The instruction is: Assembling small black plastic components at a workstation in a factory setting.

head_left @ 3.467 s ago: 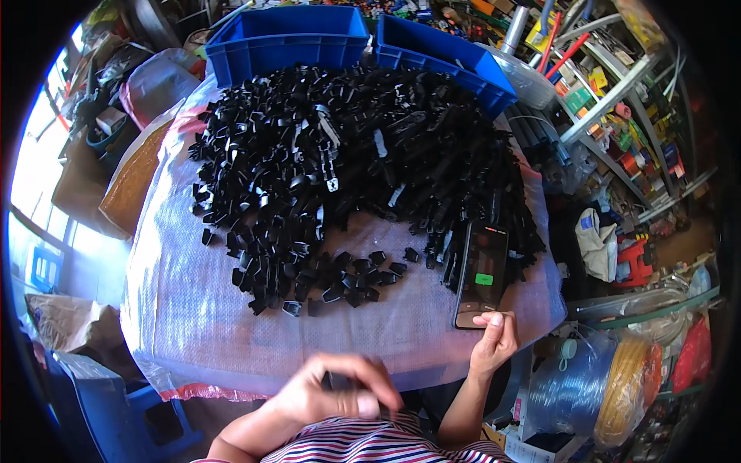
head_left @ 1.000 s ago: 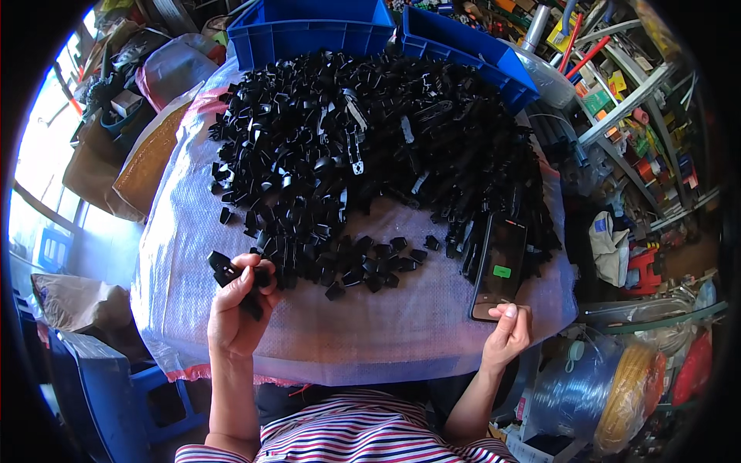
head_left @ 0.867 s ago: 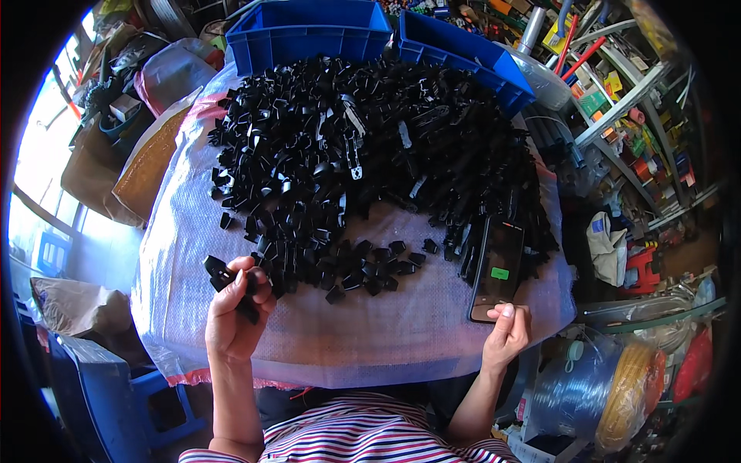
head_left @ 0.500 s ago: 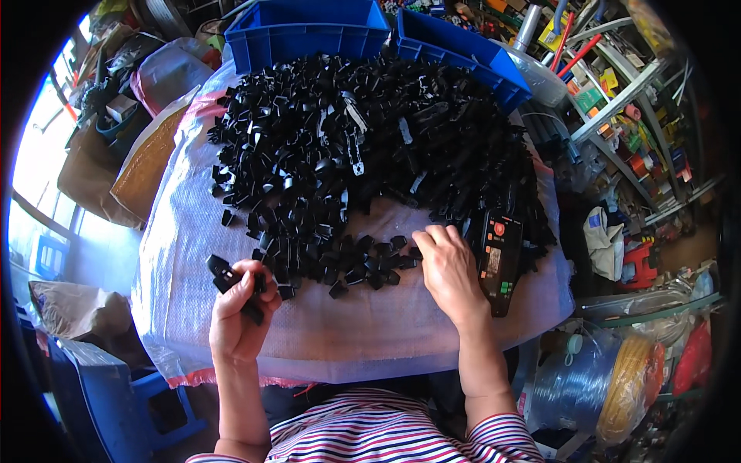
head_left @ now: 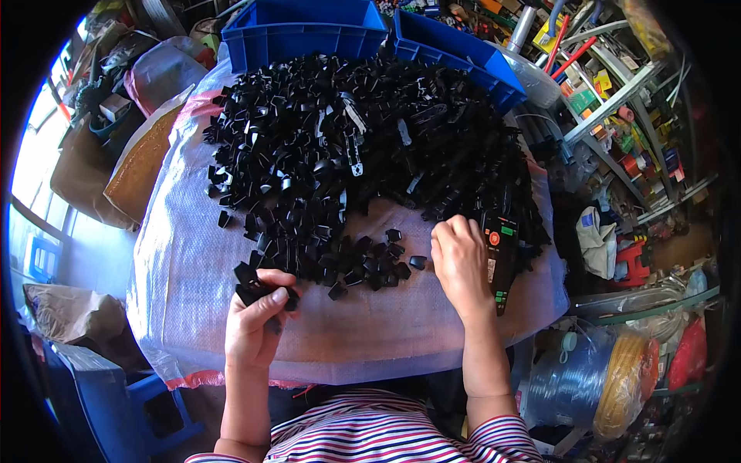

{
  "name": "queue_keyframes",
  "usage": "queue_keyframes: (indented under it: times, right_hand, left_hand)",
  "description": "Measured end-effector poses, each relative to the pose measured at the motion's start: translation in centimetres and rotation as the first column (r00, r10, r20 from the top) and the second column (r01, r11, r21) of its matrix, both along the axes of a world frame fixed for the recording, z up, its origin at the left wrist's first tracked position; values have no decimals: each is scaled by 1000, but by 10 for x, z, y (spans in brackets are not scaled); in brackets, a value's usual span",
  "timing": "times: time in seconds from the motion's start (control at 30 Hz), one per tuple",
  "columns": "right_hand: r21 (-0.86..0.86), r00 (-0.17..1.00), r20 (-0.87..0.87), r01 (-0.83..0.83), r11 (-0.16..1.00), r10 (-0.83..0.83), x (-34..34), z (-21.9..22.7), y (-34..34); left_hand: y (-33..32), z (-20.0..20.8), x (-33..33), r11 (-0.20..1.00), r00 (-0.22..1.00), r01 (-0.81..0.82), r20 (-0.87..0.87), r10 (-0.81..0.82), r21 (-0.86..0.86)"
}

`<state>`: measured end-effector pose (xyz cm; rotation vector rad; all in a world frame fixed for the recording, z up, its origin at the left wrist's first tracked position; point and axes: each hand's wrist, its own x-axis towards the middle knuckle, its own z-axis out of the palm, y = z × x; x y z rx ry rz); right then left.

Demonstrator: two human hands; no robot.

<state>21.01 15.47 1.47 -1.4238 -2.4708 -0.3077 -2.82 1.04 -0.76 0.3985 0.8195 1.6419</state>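
Note:
My left hand (head_left: 255,324) is closed around black plastic pieces (head_left: 247,279), whose ends stick out past the thumb and fingers. It hovers at the front left of a large heap of black plastic parts (head_left: 293,147). Curled inward, the fingers of my right hand (head_left: 463,266) are at the heap's front right edge; whatever they pinch is hidden. Just left of them lies one small black cap-like piece (head_left: 417,262), beside a looser cluster of similar pieces (head_left: 359,266). A flat black device (head_left: 502,266) with red and green marks lies right of that hand.
Two blue bins (head_left: 305,42) stand behind the heap. White woven sacking (head_left: 363,332) covers the work surface. A blue stool (head_left: 100,393) is at lower left, wrapped spools (head_left: 579,378) at lower right. Metal shelving (head_left: 617,100) with assorted goods rises on the right.
My left hand has shifted slightly right and its black pieces have turned. The right hand has moved a little right, and a small piece now shows beside the cluster. The device's coloured marks look different.

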Motion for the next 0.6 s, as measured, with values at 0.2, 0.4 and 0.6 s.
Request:
queue_keyframes:
  times: [0.2,0.4,0.6]
  right_hand:
    - [-28,851,-486,-244,969,200,-5,7,-34]
    - [-179,844,-535,-139,974,22,-6,-16,-51]
    - [-108,899,-430,-145,983,86,-10,-17,-46]
  left_hand:
    - [-1,0,9,998,998,32,-55,-34,-52]
    - [7,-5,22,993,994,99,-45,-101,-60]
    - [10,0,30,988,988,140,-53,-144,-67]
